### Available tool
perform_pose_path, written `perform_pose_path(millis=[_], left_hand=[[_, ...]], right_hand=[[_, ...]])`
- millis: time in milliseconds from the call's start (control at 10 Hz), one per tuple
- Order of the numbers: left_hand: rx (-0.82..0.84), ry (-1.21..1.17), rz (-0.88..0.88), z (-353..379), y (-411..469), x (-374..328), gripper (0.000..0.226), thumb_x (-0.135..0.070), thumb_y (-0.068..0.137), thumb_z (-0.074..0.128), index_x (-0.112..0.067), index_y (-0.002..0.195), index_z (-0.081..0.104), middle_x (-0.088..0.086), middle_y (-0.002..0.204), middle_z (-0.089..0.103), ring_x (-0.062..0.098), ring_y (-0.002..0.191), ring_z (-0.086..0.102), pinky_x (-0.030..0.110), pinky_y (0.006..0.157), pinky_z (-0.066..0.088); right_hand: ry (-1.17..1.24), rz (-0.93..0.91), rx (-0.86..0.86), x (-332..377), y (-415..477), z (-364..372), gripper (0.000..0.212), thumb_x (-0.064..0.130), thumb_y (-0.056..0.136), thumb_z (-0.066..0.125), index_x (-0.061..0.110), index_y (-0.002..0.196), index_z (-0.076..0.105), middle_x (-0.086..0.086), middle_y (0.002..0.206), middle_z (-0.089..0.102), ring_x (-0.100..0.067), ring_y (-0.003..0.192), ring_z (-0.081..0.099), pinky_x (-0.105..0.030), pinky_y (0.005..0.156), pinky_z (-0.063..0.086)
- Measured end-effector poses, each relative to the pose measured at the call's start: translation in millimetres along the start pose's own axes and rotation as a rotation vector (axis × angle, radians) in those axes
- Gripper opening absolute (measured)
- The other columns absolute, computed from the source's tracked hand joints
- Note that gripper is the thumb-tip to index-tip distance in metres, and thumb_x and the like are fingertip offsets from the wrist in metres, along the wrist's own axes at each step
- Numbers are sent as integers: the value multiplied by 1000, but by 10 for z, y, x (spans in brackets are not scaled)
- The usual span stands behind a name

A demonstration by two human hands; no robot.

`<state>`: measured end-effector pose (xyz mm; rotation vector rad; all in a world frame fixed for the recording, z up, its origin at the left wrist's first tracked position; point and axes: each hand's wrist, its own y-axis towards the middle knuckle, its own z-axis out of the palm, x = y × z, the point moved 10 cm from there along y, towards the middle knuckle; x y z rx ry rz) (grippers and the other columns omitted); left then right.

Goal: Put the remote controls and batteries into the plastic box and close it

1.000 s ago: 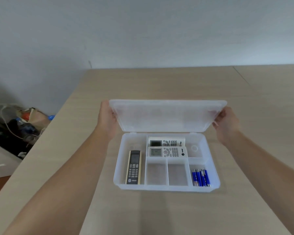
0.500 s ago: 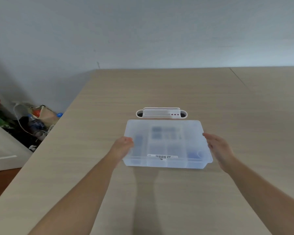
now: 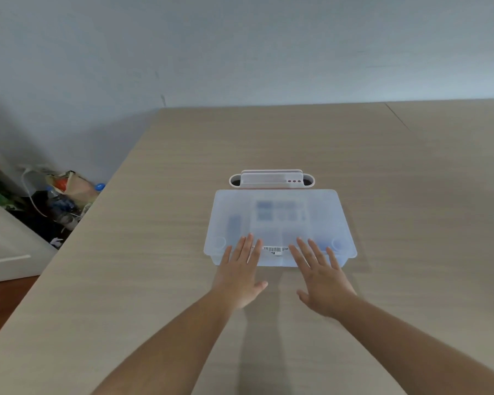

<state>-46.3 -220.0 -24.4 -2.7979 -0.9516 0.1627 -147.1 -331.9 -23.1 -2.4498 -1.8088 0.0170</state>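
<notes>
1. Since half a second ago your hands have left the sides of the box and come to its near edge; a second ago the lid stood open, and now it lies shut.
2. Your left hand (image 3: pixel 240 276) is flat, fingers (image 3: pixel 247 246) spread and straight, gripping nothing; the fingertips lie on the lid's near edge, left of the barcode label (image 3: pixel 275 250).
3. Your right hand (image 3: pixel 321 280) mirrors it: palm down, fingers (image 3: pixel 311 250) splayed, holding nothing, fingertips on the lid just right of the label.
4. Both thumbs stick out toward each other over the table (image 3: pixel 154 280), in front of the box.
5. Your box (image 3: pixel 280 220) sits on the table at mid-frame, its frosted lid (image 3: pixel 325 203) down over the tray.
6. Through the lid you see only blurs: a dark upright shape at the left, pale blocks with darker patches at the back centre, a bluish smudge at the near right. These would be the remotes and batteries, but you cannot tell them apart clearly.
7. Just beyond the box's far edge a white holder (image 3: pixel 271 179) stands, with round openings at each end and three small red dots on its front.
8. Farther off, left of the table, a heap of clutter (image 3: pixel 60 201) lies on the floor by the wall (image 3: pixel 240 47).
</notes>
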Motion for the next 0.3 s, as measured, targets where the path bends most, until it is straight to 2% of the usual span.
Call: perform_pose_path(millis=[100,200,300], left_hand=[[26,-1,-3,47,6,-6,96,-58,89,43,-21,153,-19,1,160,-26,18,149,-22,41,122,-10],[53,-14,-9,-9,20,1,96,-56,90,45,-22,153,-19,1,160,-26,18,150,-21,41,122,-8],[51,-130,12,-77,-99,-9,85,-50,92,44,-20,156,-4,-1,164,-11,15,152,-7,38,123,2]], right_hand=[[-70,5,121,29,15,42,106,44,82,53,18,137,-33,0,144,-37,-18,135,-30,-52,118,-4],[-30,12,172,33,17,-6,102,45,83,52,19,143,-27,4,144,-37,-15,134,-33,-50,119,-6],[239,26,157,-37,-119,-56,78,37,89,52,22,151,8,7,160,-6,-15,149,-4,-39,121,4]])
